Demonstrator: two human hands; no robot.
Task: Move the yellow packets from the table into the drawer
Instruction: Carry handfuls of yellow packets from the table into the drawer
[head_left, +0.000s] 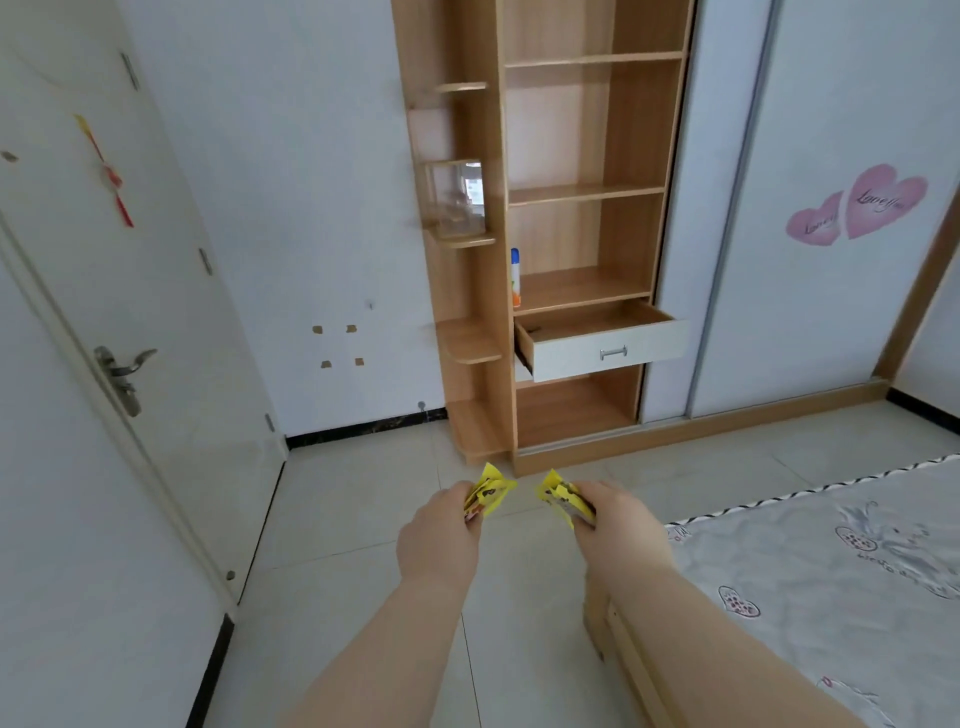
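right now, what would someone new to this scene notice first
The left bunch of yellow packets gripped in the left hand and the right bunch of yellow packets in the right hand pop out low in the middle, over the tiled floor. Straight ahead, the white-fronted drawer hangs open in the wooden shelf unit. On the right, pink heart stickers mark the sliding door.

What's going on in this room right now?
A person is carrying crinkled yellow snack packets, one bunch gripped in the left hand and another bunch in the right hand. Both arms are stretched out over the tiled floor toward the wooden shelf unit. Its white-fronted drawer is pulled open, and none of the packets are in it yet.
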